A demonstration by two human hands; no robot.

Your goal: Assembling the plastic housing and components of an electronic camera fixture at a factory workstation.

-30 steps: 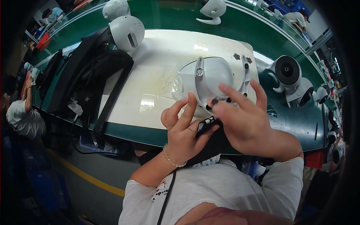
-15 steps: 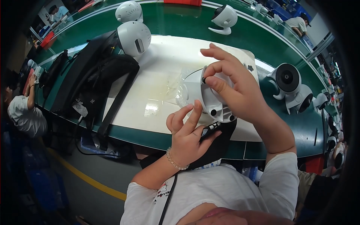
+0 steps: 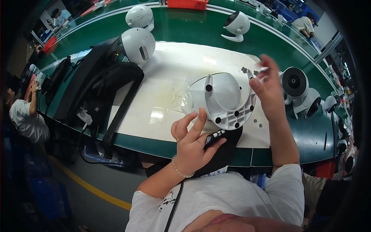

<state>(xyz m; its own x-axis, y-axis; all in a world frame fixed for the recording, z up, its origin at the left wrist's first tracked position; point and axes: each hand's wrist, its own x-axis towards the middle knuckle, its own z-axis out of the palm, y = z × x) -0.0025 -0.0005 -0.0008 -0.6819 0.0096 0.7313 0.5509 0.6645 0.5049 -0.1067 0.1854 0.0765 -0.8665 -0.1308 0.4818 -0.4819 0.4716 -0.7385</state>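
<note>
A white rounded camera body (image 3: 226, 87) lies on its side on the pale mat, its curved stand (image 3: 232, 118) turned up toward me. Several round black pads dot the stand, including one on its left prong. My left hand (image 3: 191, 145) is at the stand's near edge, gripping a small black sheet with white spots (image 3: 215, 137) between thumb and fingers; its forefinger points up beside the stand. My right hand (image 3: 268, 91) hovers by the right prong. Motion smears its fingertips, so whether they pinch anything is unclear.
Clear plastic film (image 3: 188, 94) lies by the camera body. On the left are black bags with straps (image 3: 87, 77) and a white rounded device (image 3: 138, 45). More white cameras (image 3: 295, 81) stand at right and at the back (image 3: 236, 25). A red bin (image 3: 187, 4) is beyond. Other people work farther off.
My right hand has moved right, off the stand's left prong, uncovering that prong and its black pad. The left hand keeps its hold on the black sheet, nearly still.
</note>
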